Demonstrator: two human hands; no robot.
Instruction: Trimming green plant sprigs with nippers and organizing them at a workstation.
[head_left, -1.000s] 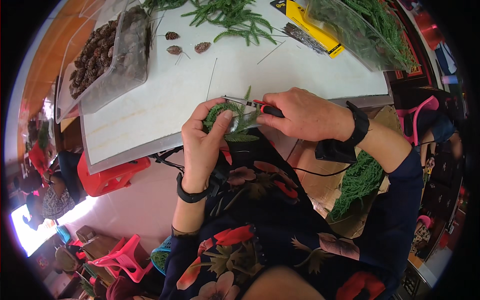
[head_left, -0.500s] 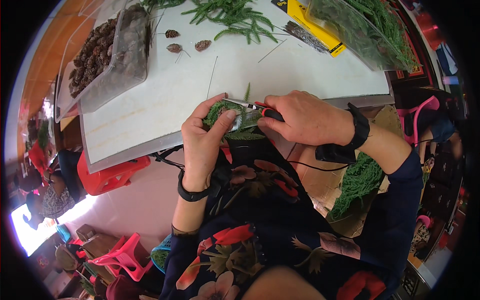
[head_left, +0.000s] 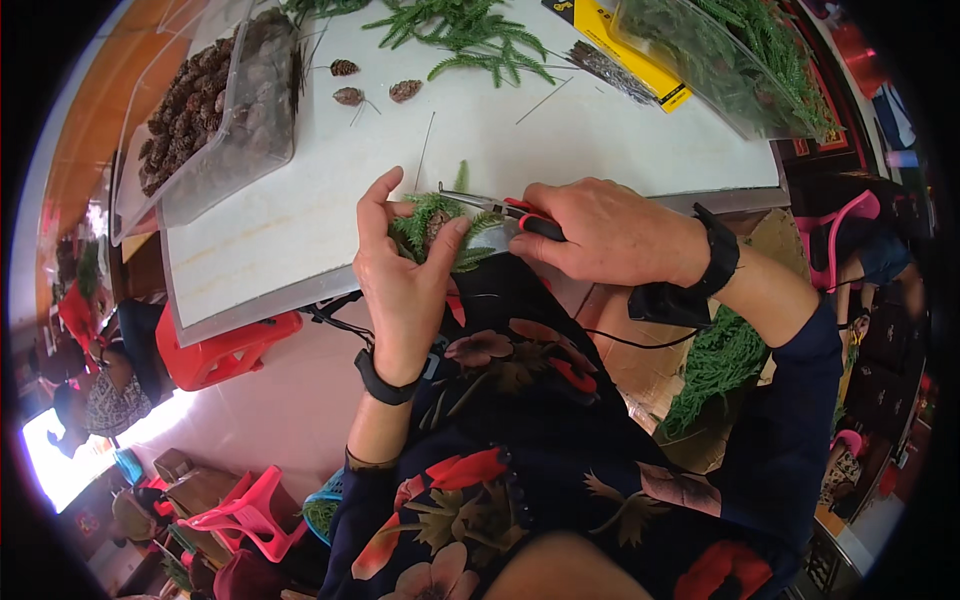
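My left hand (head_left: 400, 270) holds a small bunch of green fir-like sprigs (head_left: 432, 225) around a pine cone at the near edge of the white table (head_left: 300, 200). My right hand (head_left: 605, 232) grips red-and-black-handled pliers (head_left: 500, 208), whose thin jaws reach into the top of the bunch. Both wrists wear black bands. A thin wire (head_left: 424, 150) lies on the table just beyond the bunch.
A clear plastic tub of pine cones (head_left: 205, 110) stands at the far left. Loose pine cones (head_left: 372, 92) and green sprigs (head_left: 470, 35) lie further back. A yellow packet (head_left: 625, 45) and a clear tub of greenery (head_left: 740, 60) sit at the right. More greenery in a box (head_left: 720, 370) sits by my right side.
Both hands stay at the bunch. The pliers have shifted slightly against the sprigs and my left fingers have regripped them.
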